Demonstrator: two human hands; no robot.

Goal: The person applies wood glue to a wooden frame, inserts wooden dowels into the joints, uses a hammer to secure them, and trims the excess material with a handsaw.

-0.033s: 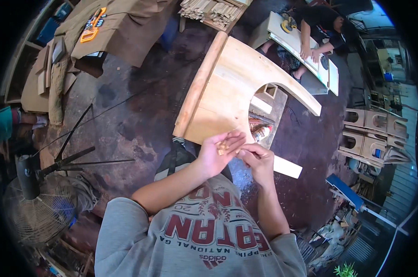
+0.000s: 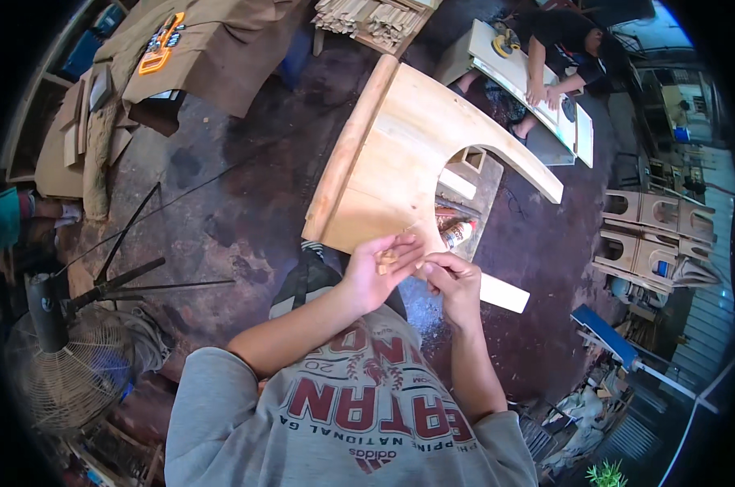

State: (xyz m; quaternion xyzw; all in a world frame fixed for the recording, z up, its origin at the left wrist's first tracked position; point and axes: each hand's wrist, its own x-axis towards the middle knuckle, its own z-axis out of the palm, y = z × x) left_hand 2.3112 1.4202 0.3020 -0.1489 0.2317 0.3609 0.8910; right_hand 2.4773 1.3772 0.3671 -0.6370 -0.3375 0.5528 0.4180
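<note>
My left hand is turned palm up and slightly cupped, with several small light-wood pieces lying in it. Close beside its fingertips, my right hand is closed in a pinch; whatever lies between thumb and finger is too small to make out. Just beyond both hands is a large pale wooden panel with a curved cutout and a rounded rail along its left edge. A white bottle with a red cap lies within the cutout area, on a board under the panel.
A standing fan and its thin-legged stand are at left. An orange tool case rests on a brown-covered surface. Far right, a co-worker leans over a pale panel. Cut wooden frames are stacked at right.
</note>
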